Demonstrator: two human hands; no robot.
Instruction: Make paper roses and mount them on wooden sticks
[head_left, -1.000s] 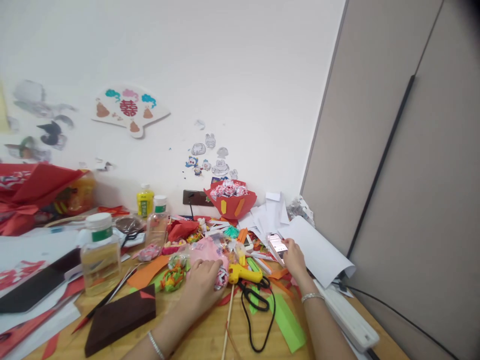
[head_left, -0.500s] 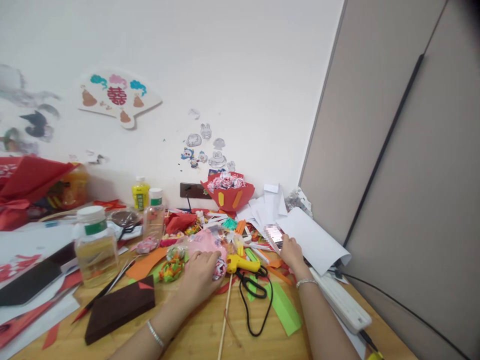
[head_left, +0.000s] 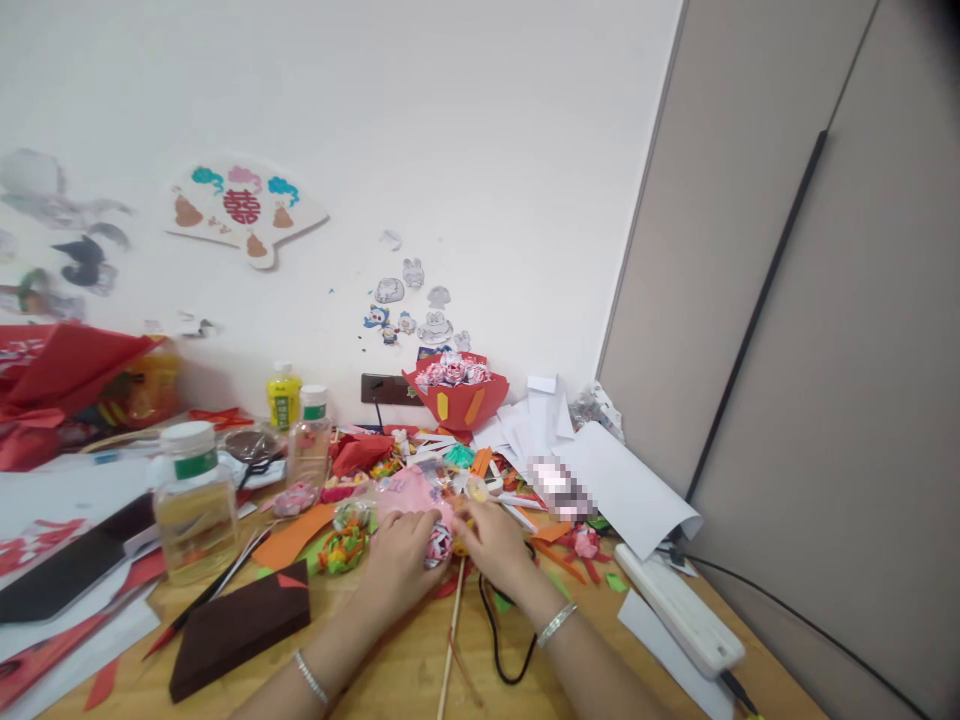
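Observation:
My left hand (head_left: 409, 545) is closed around a red-and-white paper flower (head_left: 439, 546) low over the table. A thin wooden stick (head_left: 451, 640) runs from below the flower toward me. Close beside it, my right hand (head_left: 495, 545) has its fingers curled down over the yellow glue gun (head_left: 463, 540), most of which it hides. Whether those fingers grip the gun or touch the flower's edge cannot be made out. The black cord (head_left: 495, 650) loops beneath my right wrist. A phone (head_left: 559, 488), blurred out, lies on the papers beyond my right hand.
A red-wrapped bouquet (head_left: 461, 395) stands against the wall. Clear bottles (head_left: 193, 510) and a dark brown block (head_left: 240, 630) are on the left. White paper (head_left: 622, 480) and a power strip (head_left: 679, 610) lie on the right. Coloured paper scraps (head_left: 296, 535) cover the middle.
My right hand has let go of the phone and moved left, beside my left hand and over the glue gun. The left hand still holds the flower.

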